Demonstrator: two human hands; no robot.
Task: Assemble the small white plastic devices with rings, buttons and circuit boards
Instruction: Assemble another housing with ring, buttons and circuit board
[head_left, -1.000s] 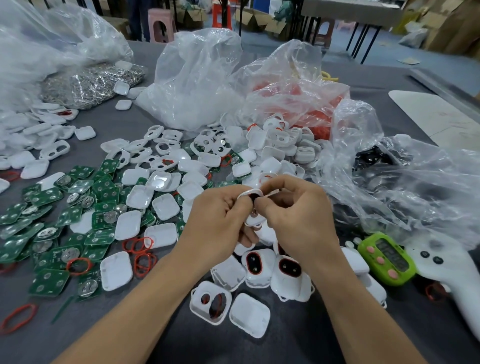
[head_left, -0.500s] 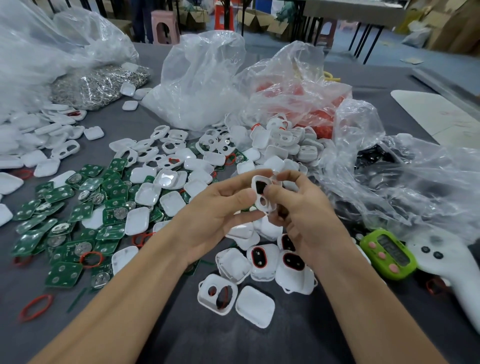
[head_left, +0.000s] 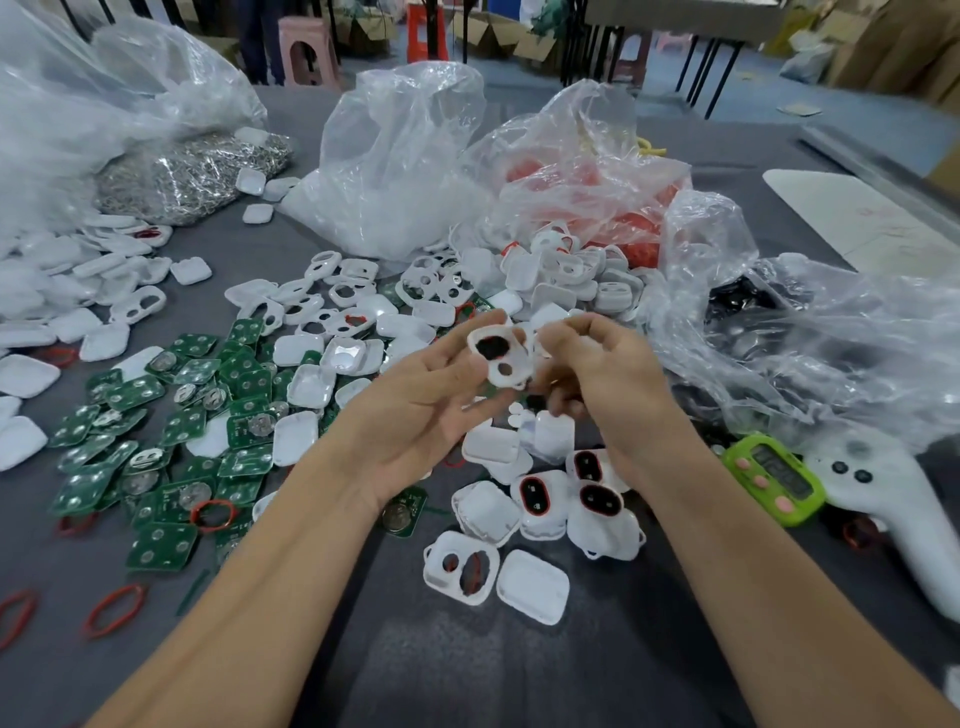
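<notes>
Both hands meet at the centre of my view, raised above the grey table (head_left: 467, 670). My left hand (head_left: 426, 410) lies palm up and pinches a white shell (head_left: 501, 356) between thumb and fingertips. The shell's oval hole is filled with black, and a smaller round hole sits just below it. My right hand (head_left: 608, 379) is just beside the shell at 3 o'clock with its fingers curled in. Blur keeps me from telling whether they grip the shell's edge or anything else.

At 6 o'clock, near my wrists, three units (head_left: 535, 499) with red-rimmed black buttons lie touching one another. Below them are an open casing (head_left: 462, 566) and a plain lid (head_left: 532, 584), side by side. Green boards (head_left: 156, 415) spread out at 9 o'clock, mixed with white lids. Red rings (head_left: 114, 610) lie loose at 8 o'clock.

At 12 o'clock a heap of white casings (head_left: 571, 280) lies against a bag (head_left: 597, 171) with red contents. A clear bag (head_left: 400, 171) stands at 11 o'clock. A green timer (head_left: 774, 478) lies at 4 o'clock, just beside a white handle (head_left: 893, 514).
</notes>
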